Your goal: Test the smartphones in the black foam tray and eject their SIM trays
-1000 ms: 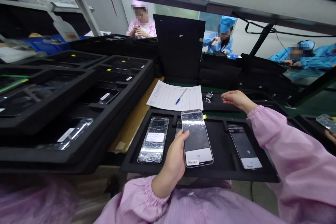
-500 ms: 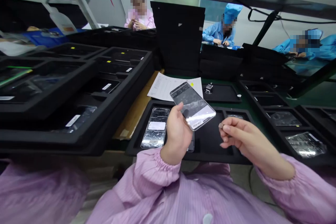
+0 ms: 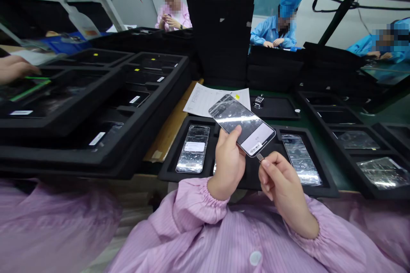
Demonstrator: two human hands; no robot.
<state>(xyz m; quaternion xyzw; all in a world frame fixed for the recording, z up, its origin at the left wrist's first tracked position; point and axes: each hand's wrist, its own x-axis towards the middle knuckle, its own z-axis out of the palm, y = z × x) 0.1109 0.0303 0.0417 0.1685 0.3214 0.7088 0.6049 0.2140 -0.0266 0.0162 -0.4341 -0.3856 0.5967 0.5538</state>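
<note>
My left hand (image 3: 229,162) is closed round a smartphone (image 3: 240,120), thumb on its lit screen near the lower left edge. The phone is tilted, its lower end towards my right hand (image 3: 282,185). Pinched between that hand's thumb and forefinger is a small silver rectangular piece (image 3: 260,157), its exact kind unclear. The piece is at the phone's bottom edge; whether it touches is hard to tell. Below lies a black foam tray (image 3: 166,170) with a film-wrapped phone (image 3: 193,148) at left and another wrapped phone (image 3: 301,160) at right. My left hand partly hides a further item there.
A printed sheet (image 3: 200,98) lies behind the phone, beside a small tray (image 3: 278,108) holding a shiny metal piece (image 3: 258,101). Stacked foam trays (image 3: 150,123) rise at left, where another person's hand (image 3: 16,69) reaches in. More phone trays (image 3: 355,158) stand at right. Co-workers sit opposite.
My right hand has moved left, bringing the small silver piece to the phone's bottom edge. The phone has shifted slightly right. Another person's hand has appeared at far left.
</note>
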